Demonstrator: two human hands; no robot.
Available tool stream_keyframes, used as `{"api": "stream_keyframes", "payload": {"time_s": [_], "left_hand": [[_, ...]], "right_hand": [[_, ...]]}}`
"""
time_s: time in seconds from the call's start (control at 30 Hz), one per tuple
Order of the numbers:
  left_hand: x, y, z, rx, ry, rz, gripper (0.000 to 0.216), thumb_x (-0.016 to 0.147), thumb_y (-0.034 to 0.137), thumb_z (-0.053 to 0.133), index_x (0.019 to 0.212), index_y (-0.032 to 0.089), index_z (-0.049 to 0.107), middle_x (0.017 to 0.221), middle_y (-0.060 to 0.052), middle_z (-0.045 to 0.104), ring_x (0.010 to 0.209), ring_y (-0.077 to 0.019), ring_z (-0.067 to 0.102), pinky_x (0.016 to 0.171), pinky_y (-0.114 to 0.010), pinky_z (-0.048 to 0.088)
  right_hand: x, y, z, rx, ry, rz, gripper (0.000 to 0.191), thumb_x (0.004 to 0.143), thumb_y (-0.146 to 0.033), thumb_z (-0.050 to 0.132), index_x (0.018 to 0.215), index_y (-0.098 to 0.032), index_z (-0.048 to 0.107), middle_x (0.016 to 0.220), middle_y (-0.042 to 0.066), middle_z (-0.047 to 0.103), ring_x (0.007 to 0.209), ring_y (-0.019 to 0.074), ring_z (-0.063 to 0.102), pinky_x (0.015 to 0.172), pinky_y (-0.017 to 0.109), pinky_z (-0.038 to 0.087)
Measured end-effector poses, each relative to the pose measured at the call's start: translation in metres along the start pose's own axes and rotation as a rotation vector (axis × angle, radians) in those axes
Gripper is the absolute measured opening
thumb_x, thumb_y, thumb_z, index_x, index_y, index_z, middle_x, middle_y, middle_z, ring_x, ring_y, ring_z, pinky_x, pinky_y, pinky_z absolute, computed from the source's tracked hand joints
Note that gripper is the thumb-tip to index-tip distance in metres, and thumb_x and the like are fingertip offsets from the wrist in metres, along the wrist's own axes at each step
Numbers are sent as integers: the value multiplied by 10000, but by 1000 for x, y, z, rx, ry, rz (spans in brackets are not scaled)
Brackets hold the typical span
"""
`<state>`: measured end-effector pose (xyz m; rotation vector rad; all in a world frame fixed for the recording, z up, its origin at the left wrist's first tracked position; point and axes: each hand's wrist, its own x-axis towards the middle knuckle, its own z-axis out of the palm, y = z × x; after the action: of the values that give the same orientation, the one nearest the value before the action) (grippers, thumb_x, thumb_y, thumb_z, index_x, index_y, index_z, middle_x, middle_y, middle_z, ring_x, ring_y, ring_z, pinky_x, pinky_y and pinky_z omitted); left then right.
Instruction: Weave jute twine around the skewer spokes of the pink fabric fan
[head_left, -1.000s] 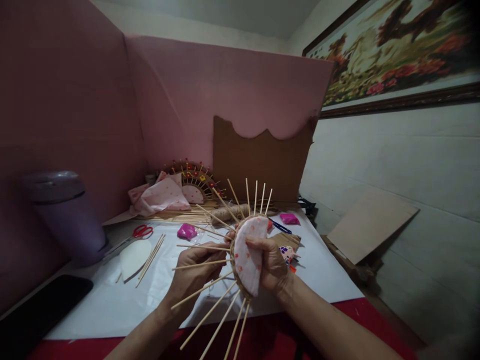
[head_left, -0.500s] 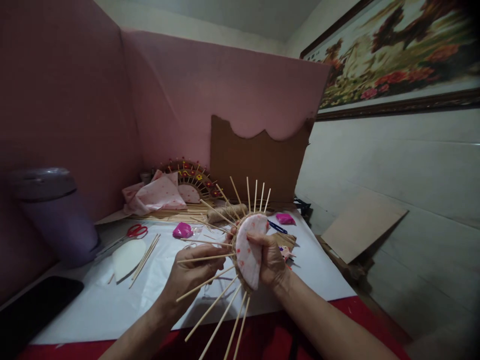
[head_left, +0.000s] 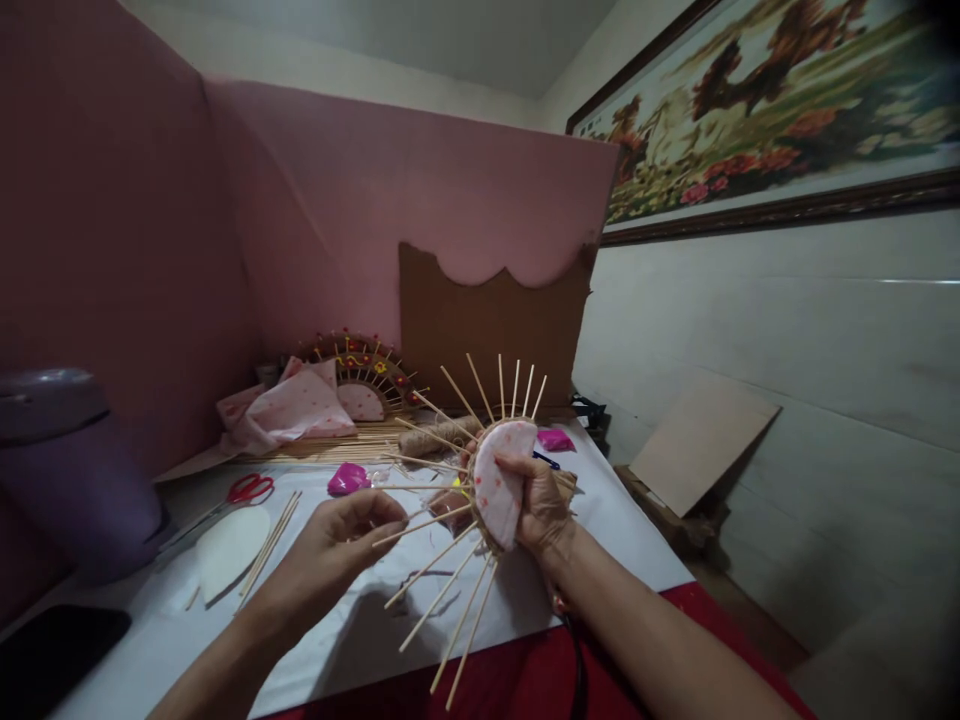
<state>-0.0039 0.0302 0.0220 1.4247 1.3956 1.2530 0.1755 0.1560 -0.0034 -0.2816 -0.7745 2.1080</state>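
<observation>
Since half a second ago, the left hand [head_left: 337,540] has been drawn back to the left, out from among the spokes where its fingers had been set close against the disc. It is now held apart from the disc, with its fingertips [head_left: 391,510] just at the outer ends of two spokes. The fingers are curled loosely toward the thumb; whether anything is pinched between them cannot be told. The right hand [head_left: 541,505] has been kept where it was, clamped on the fan [head_left: 496,480].

The fan is held up above the white sheet [head_left: 615,540], on edge, with its cloth-covered half-disc turned toward the camera. The disc is gripped at its right side, the thumb laid across the cloth and the fingers hidden behind. The spokes are spread upward, leftward and downward from the rim, and the lower ones are pointed toward the left hand.

On the sheet to the left, scissors [head_left: 251,488], a white cutout [head_left: 229,538], loose sticks [head_left: 271,535] and a pink packet [head_left: 346,478] are seen. A twine spool [head_left: 441,438] lies behind the fan.
</observation>
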Motion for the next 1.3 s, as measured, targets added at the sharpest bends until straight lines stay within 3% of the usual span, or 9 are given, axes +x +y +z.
{"api": "stream_keyframes", "payload": {"time_s": [0.13,0.3,0.4,0.5,0.6,0.77,0.93,1.1,1.3], "left_hand": [[-1,7,-10,-23,52,23,211,707,355,619,699,146,584,548,23,512,508,-101,447,494,-212,356],[1,10,-14,-115,303,-25,293,632,396,683,630,130,561,469,64,419,394,-45,309,378,-163,199],[2,8,-15,-176,353,-32,323,633,422,680,620,124,556,453,78,369,383,-36,257,371,-165,157],[-3,8,-14,-123,446,105,242,668,370,670,653,142,590,505,55,439,437,-54,335,401,-171,238],[-12,10,-10,92,531,305,104,666,272,684,678,183,633,605,20,555,562,-106,476,514,-202,363],[-21,15,2,353,196,562,90,696,145,640,662,227,654,802,-34,652,791,-200,561,712,-287,428],[-24,18,12,265,-46,462,140,775,169,553,758,245,669,936,-62,687,1023,-255,537,868,-364,411],[-26,12,18,146,-91,277,178,821,244,501,851,246,676,909,-74,689,954,-248,602,819,-338,463],[-26,8,25,119,-87,292,166,812,245,516,798,230,680,838,-73,704,959,-254,619,785,-304,484]], "right_hand": [[-1,0,1,6,30,18,219,604,-128,561,799,-106,659,714,72,696,574,165,621,545,284,513],[-3,1,3,20,51,43,195,614,-112,539,771,-123,654,682,51,696,545,157,619,520,274,515],[-5,3,5,9,11,62,199,642,-120,528,798,-114,652,723,65,698,592,173,631,566,317,530],[-7,5,6,2,-36,89,213,662,-128,526,834,-100,648,769,74,697,625,185,635,625,370,534],[-5,4,5,20,-46,102,217,657,-134,541,843,-101,648,743,66,694,606,176,628,601,345,530],[-2,3,3,-6,20,83,234,654,-151,562,866,-95,643,739,71,692,622,176,636,576,299,517],[-3,4,4,-30,-18,89,261,659,-163,567,901,-92,635,767,74,688,644,178,639,633,318,518],[-6,5,9,-44,-66,118,279,659,-194,554,911,-98,627,762,73,687,675,204,645,642,352,514],[-6,4,11,-24,-10,112,251,710,-217,542,918,-103,624,789,72,691,650,181,642,607,316,510]]}}
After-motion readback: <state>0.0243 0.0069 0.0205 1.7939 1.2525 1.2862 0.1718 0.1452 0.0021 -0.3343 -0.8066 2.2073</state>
